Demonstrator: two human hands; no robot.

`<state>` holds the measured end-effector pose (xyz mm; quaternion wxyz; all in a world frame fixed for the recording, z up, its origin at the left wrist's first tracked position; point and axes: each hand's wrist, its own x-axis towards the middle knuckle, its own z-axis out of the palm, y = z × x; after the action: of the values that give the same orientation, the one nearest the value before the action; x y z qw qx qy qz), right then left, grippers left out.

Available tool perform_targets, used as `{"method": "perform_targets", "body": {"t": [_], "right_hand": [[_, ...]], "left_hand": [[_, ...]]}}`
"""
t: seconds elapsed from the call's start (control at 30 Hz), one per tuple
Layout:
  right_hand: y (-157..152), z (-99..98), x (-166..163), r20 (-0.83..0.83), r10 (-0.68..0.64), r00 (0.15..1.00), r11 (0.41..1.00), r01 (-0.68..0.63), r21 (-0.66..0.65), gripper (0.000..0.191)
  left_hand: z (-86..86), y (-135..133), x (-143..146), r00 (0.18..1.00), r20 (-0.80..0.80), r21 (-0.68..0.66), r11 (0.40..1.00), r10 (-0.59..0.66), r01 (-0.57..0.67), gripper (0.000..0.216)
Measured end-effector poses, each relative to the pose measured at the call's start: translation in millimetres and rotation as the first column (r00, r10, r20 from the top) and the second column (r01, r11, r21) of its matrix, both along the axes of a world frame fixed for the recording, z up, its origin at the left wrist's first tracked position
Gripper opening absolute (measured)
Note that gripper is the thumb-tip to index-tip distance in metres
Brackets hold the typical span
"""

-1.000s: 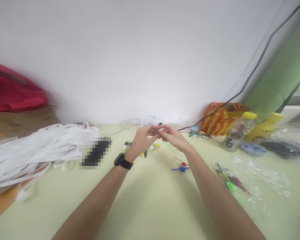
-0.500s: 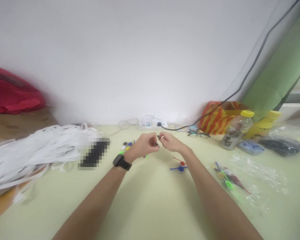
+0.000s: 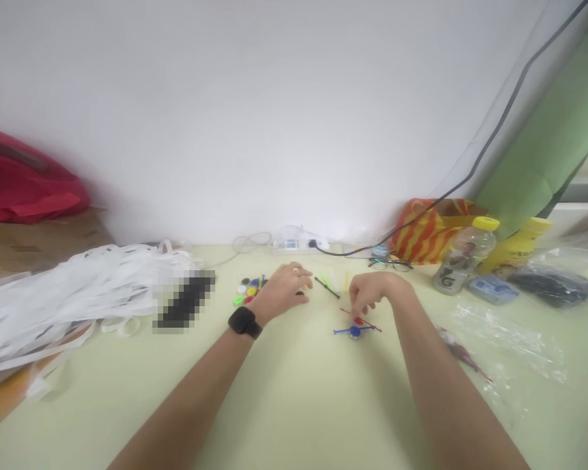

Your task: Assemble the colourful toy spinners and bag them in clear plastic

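My left hand [image 3: 285, 288] hovers low over the table with bent fingers. A small round black piece [image 3: 300, 293] shows between its thumb and fingers. Beside this hand lie several coloured discs [image 3: 239, 299], partly covered by it. My right hand [image 3: 371, 290] reaches down, its fingertips pinched at a thin red plastic stick with a disc [image 3: 359, 321]; how firmly they grip it is hard to see. Just in front lies a blue stick with a round disc [image 3: 355, 331]. Between the hands are a black stick [image 3: 327, 288] and a light green one [image 3: 326, 277].
White strips [image 3: 78, 300] cover the left side, next to a pixelated dark object [image 3: 185, 300]. A power strip [image 3: 298, 244] and glasses [image 3: 391, 264] lie near the wall. Bottles [image 3: 463, 258], a blue pack [image 3: 492, 288] and clear plastic bags [image 3: 514, 339] occupy the right.
My hands, close together with small black pieces before, have separated. My right hand has moved right and down to the red stick; the black stick is now visible on the table.
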<state>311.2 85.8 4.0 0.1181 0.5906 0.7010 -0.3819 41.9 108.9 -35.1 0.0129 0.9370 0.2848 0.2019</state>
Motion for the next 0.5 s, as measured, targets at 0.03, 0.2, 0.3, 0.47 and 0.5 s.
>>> {"method": "perform_targets", "body": {"t": [0.03, 0.2, 0.3, 0.47, 0.5], "right_hand": [[-1.2, 1.5, 1.7, 0.021, 0.026, 0.999, 0.998, -0.025, -0.054, 0.026], [0.9, 2.5, 0.5, 0.029, 0.029, 0.999, 0.998, -0.027, -0.048, 0.013], [1.5, 2.9, -1.0, 0.05, 0.01, 0.999, 0.999, -0.008, -0.036, 0.017], [-1.1, 2.7, -4.6, 0.057, 0.03, 0.998, 0.995, -0.024, -0.098, 0.025], [-1.1, 2.4, -5.8, 0.052, 0.037, 0.998, 0.995, -0.032, -0.097, 0.022]], "left_hand": [[-0.3, 1.5, -2.4, 1.0, 0.005, 0.029, 0.999, 0.024, -0.024, 0.018], [2.5, 2.4, -6.5, 0.991, 0.071, 0.021, 0.993, 0.114, -0.116, 0.029], [10.6, 1.1, -6.2, 0.976, 0.157, -0.053, 0.988, 0.152, -0.145, 0.026], [19.5, 4.4, -16.7, 0.985, 0.097, -0.153, 0.98, 0.142, -0.126, 0.023], [18.5, 5.9, -19.5, 0.989, 0.054, -0.18, 0.975, 0.141, -0.129, 0.023]]}}
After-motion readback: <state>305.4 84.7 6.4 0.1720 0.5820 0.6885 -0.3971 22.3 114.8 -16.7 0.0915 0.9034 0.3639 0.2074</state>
